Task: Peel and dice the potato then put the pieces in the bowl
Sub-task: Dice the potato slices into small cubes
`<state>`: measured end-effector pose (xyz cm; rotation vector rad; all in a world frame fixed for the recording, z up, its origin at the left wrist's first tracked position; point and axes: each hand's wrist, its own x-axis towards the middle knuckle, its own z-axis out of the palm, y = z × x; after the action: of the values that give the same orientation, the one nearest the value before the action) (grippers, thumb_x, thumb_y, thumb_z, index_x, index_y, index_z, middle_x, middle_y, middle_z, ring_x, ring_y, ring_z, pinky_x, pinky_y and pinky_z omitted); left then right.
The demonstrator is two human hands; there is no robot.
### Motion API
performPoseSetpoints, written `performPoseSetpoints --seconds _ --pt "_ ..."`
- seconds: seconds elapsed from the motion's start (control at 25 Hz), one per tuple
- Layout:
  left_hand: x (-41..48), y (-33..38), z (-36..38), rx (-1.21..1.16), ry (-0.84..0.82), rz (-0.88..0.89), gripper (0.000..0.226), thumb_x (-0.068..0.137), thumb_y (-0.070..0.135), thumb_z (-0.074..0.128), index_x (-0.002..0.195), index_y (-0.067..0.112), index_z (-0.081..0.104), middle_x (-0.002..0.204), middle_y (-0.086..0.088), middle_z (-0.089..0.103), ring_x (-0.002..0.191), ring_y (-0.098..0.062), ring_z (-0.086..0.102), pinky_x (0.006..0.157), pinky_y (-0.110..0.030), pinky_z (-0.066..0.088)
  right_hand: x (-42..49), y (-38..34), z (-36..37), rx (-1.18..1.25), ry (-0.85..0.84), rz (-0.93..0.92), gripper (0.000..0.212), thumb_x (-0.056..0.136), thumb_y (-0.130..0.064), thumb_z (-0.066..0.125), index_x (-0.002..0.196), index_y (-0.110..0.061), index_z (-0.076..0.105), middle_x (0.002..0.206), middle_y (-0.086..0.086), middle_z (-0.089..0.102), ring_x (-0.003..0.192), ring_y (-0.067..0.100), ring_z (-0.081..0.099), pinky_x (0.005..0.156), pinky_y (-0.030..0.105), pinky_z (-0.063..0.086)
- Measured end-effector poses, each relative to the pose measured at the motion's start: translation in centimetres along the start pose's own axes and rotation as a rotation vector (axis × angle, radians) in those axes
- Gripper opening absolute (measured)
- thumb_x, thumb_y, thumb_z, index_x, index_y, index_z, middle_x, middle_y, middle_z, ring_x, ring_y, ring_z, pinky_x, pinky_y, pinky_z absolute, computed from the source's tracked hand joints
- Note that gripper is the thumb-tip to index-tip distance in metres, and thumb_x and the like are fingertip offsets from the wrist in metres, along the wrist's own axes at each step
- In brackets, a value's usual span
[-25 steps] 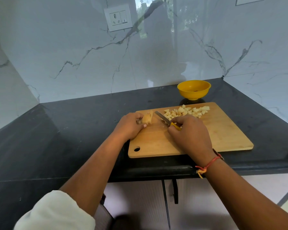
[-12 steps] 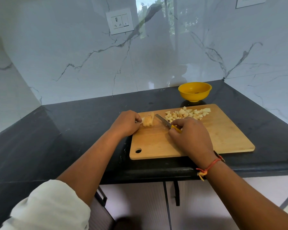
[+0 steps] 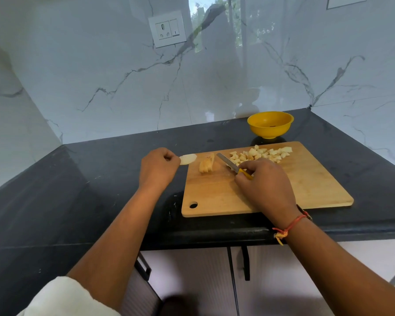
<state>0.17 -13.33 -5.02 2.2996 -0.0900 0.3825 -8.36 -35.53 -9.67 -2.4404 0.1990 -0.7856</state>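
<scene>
Head view: over the cutting board (image 3: 306,190) a knife (image 3: 228,163) is gripped by the right hand (image 3: 265,185); a thin slice (image 3: 188,158) is pinched by the left hand (image 3: 157,167). Far-left on the board, the sliced potato chunk (image 3: 206,164), firm but likely slippery, should be pinned from above.

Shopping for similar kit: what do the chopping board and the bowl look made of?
Chopping board: wood or bamboo, by its matte tan grain. Bowl: probably plastic, uniformly yellow with a soft sheen; enamel cannot be excluded.

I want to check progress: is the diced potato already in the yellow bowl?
No, the diced pieces lie heaped on the cutting board, outside the bowl.
</scene>
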Motion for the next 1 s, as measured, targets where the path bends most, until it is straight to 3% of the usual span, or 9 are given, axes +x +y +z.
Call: performPoseSetpoints --seconds 0.08,0.2,0.28,0.36,0.44,0.64,0.76,1.0 --pt "-1.1 0.9 -0.2 -0.213 -0.105 -0.085 0.01 0.093 0.015 0.061 0.091 0.015 0.071 0.077 -0.003 0.073 0.072 -0.015 0.07 0.075 -0.033 0.061 0.0 0.0 0.0 0.014 0.015 0.012 0.031 0.089 -0.039 0.063 0.116 -0.027 0.073 0.096 -0.007 0.063 0.08 0.007 0.055 0.064 0.02 0.044" --pt "-3.2 2.7 1.4 -0.291 -0.265 -0.137 0.009 0.095 0.015 0.064 0.1 0.012 0.071 0.082 -0.006 0.073 0.07 -0.011 0.068 0.075 -0.029 0.061 -0.1 0.0 -0.1 0.03 0.03 0.027 0.033 0.09 -0.039 0.062 0.118 -0.026 0.073 0.098 -0.007 0.063 0.082 0.007 0.055 0.066 0.021 0.045" --pt "-4.1 3.4 2.8 -0.179 -0.27 -0.082 0.007 0.094 0.019 0.065 0.096 0.018 0.071 0.082 -0.001 0.073 0.072 -0.009 0.067 0.072 -0.03 0.061 -0.2 -0.1 -0.3 0.026 0.034 0.027 0.033 0.089 -0.04 0.063 0.118 -0.026 0.073 0.098 -0.006 0.064 0.083 0.007 0.056 0.067 0.021 0.046" --pt "-4.5 3.5 3.5 0.058 -0.225 0.03 0.009 0.094 0.025 0.065 0.098 0.024 0.073 0.089 0.011 0.068 0.077 -0.003 0.061 0.067 -0.02 0.05 -0.3 -0.1 -0.3 0.021 0.03 0.027 0.033 0.089 -0.039 0.063 0.118 -0.026 0.072 0.101 -0.005 0.065 0.086 0.007 0.056 0.07 0.022 0.048" --pt "-4.6 3.5 3.5 0.184 -0.225 0.125 0.016 0.094 0.029 0.067 0.108 0.026 0.073 0.101 0.014 0.066 0.085 -0.001 0.056 0.073 -0.017 0.042 -0.3 -0.2 -0.3 0.018 0.025 0.029 0.034 0.089 -0.039 0.063 0.12 -0.027 0.071 0.103 -0.005 0.065 0.089 0.008 0.056 0.074 0.023 0.048" --pt "-4.1 3.9 3.4 0.316 -0.482 0.297 0.034 0.091 0.037 0.07 0.124 0.03 0.068 0.124 0.009 0.066 0.11 -0.011 0.06 0.09 -0.025 0.045 -0.6 -0.7 -0.9 0.011 0.009 0.022 0.034 0.09 -0.037 0.062 0.121 -0.028 0.071 0.101 -0.004 0.063 0.087 0.008 0.056 0.07 0.023 0.046" --pt "-3.8 3.8 3.9 0.307 -0.456 0.336 0.027 0.093 0.036 0.068 0.119 0.03 0.071 0.119 0.009 0.069 0.101 -0.006 0.06 0.084 -0.022 0.043 -2.3 -1.2 -1.7 -0.048 -0.031 0.002 0.035 0.091 -0.037 0.061 0.126 -0.033 0.066 0.104 -0.005 0.06 0.085 0.007 0.055 0.071 0.024 0.051" --pt "-4.5 3.5 5.0 0.214 -0.314 0.337 0.022 0.091 0.036 0.07 0.11 0.026 0.076 0.107 0.01 0.071 0.089 -0.002 0.058 0.081 -0.019 0.042 -3.5 -1.6 -2.1 -0.152 -0.084 -0.035 0.038 0.094 -0.039 0.058 0.131 -0.037 0.061 0.103 -0.008 0.052 0.082 0.006 0.05 0.067 0.019 0.044"
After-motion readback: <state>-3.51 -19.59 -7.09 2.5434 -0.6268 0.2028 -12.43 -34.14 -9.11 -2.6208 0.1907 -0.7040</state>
